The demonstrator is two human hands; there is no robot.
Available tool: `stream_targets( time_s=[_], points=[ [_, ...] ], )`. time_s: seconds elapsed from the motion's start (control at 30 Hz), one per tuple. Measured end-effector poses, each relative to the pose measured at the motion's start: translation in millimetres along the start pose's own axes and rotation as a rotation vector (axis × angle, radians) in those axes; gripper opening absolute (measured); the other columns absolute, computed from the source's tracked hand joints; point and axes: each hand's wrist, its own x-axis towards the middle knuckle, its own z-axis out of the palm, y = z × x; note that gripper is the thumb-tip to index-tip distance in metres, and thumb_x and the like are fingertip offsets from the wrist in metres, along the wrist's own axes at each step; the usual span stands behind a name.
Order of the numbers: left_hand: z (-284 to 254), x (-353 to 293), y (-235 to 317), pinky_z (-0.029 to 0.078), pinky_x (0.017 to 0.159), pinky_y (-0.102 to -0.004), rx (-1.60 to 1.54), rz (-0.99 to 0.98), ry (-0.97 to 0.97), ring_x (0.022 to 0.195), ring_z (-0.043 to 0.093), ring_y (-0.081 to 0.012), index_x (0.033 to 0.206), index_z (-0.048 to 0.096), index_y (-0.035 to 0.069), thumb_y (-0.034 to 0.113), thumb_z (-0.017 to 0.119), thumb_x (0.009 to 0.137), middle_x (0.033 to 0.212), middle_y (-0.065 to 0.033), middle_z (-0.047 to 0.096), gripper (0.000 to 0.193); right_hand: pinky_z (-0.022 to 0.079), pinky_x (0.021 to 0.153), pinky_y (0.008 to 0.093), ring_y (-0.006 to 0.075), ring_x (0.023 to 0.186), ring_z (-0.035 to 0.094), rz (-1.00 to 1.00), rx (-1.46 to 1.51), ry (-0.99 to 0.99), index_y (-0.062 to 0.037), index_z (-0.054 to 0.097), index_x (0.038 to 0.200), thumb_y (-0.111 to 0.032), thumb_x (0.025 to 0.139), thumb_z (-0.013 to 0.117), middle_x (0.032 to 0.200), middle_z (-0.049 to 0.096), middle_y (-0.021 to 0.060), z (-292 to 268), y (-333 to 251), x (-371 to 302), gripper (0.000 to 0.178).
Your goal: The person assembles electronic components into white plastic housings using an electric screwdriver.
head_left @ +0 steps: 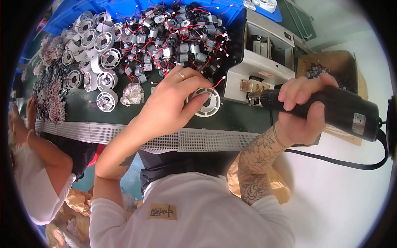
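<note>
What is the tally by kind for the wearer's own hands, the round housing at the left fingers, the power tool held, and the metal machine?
Wearer's hands (left hand, right hand): 2
White round housing: 1
Black power tool: 1
Metal machine: 1
Total: 5

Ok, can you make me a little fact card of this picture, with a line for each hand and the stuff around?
Left hand: fingers on a white round part
Right hand: gripping a black power tool
Top middle: pile of small motors with red wires
Left of pile: more white round parts
Near the tool's tip: metal machine
</note>
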Motion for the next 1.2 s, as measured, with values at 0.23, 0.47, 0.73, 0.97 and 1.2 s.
stream_targets(
  time_s=[0.23, 0.47, 0.73, 0.97, 1.2],
  points=[
    [1.2, -6.1, 15.4, 0.047, 0.061, -0.0344, -0.11, -0.375, -0.003, 0.069, 0.058, -0.0218, 0.09, 0.055, 0.002, 0.012, 0.07, 0.079, 0.087, -0.012, 0.059, 0.021, 0.046, 0.053, 0.0341, 0.0165, 0.055, 0.05, 0.027, 0.028, 0.022, 0.0065, 0.039, 0.123, -0.025, 0.082, 0.067, 0.073, 0.054, 0.0092, -3.6, 1.9, -4.1, 0.058],
    [27.2, -16.7, -4.6, 0.044, 0.06, -0.0253, -0.637, -0.588, 0.026, 0.071, 0.052, -0.0051, 0.102, 0.058, 0.001, 0.009, 0.066, 0.083, 0.084, -0.0042, 0.061, 0.023, 0.045, 0.051, 0.0337, 0.0165, 0.053, 0.05, 0.033, 0.057, 0.002, 0.0043, 0.043, 0.12, -0.021, 0.081, 0.07, 0.07, 0.053, 0.0086, -0.9, 3.4, -6.4, 0.054],
    [35.9, -14.9, -10.7, 0.042, 0.06, -0.0228, -0.693, -0.48, 0.068, 0.067, 0.049, -0.006, 0.105, 0.059, 0.002, 0.008, 0.065, 0.083, 0.08, -0.0012, 0.057, 0.024, 0.042, 0.051, 0.0278, 0.0124, 0.054, 0.049, 0.011, 0.319, -0.448, 0.0026, 0.036, 0.133, -0.034, 0.088, 0.06, 0.078, 0.052, 0.004, 14.1, -0.9, 4.9, 0.063],
    [41.8, -20.2, -12.9, 0.042, 0.058, -0.0234, -0.697, -0.47, 0.122, 0.066, 0.048, -0.0068, 0.105, 0.06, 0.002, 0.009, 0.066, 0.082, 0.078, -0.0014, 0.055, 0.025, 0.042, 0.053, 0.0298, 0.0144, 0.056, 0.05, 0.029, 0.274, -0.433, 0.0023, 0.034, 0.133, -0.036, 0.091, 0.057, 0.079, 0.052, 0.0051, 45.5, 16.0, 8.7, 0.061],
    [31.7, -18.7, -6.6, 0.045, 0.07, -0.0194, -0.669, -0.515, 0.009, 0.083, 0.053, -0.0039, 0.114, 0.056, -0.001, -0.002, 0.059, 0.087, 0.097, -0.0004, 0.06, 0.027, 0.041, 0.05, 0.0303, 0.0148, 0.053, 0.048, 0.071, 0.213, -0.52, 0.0007, 0.038, 0.129, -0.033, 0.09, 0.058, 0.076, 0.051, 0.0054, 45.1, 20.1, 11.7, 0.055]
  ],
)
